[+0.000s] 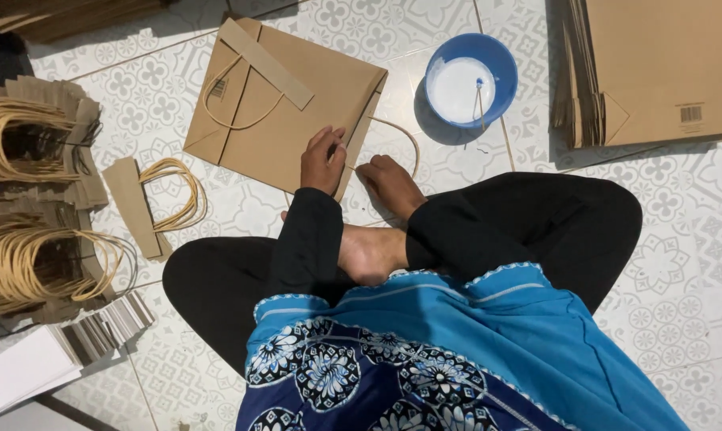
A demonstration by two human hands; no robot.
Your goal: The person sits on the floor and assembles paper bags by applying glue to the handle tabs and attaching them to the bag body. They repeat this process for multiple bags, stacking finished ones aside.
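While you sit cross-legged on the floor (680,263), your left hand (323,162) presses flat, unclenched, on the bag (285,104) lying just ahead, its near edge beside your right hand (389,182), resting loose.

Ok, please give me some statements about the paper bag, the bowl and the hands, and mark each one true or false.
1. The left hand presses on the flat brown paper bag. True.
2. The blue bowl stands on top of the bag. False: it stands on the tiled floor, beside the bag.
3. A thin stick rests in the bowl. True.
4. The right hand holds the bowl. False: it lies near the bag's edge, apart from the bowl.
5. The bag stands upright. False: it lies flat.
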